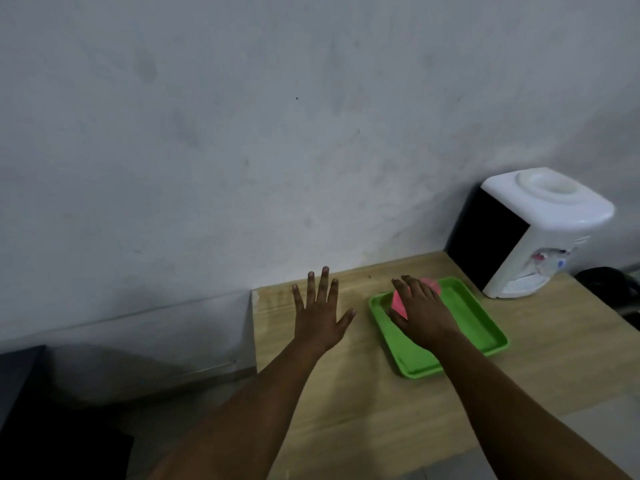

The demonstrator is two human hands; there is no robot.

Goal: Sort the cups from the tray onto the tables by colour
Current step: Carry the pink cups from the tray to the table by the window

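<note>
The light wooden table top (363, 403) has bare room left of the flat green plastic tray (478, 327). A white and black water dispenser (530, 233) blocks the far right corner, near the tray.

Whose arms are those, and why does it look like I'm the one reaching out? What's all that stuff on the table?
The camera sits on a person's head, looking down, so you see their own two arms. There is only this one picture. The left hand is spread open over a wooden table, holding nothing. The right hand reaches into a green tray and is over a pink cup; whether it grips it yet is hard to tell. The white box in the corner is a water dispenser.
</note>
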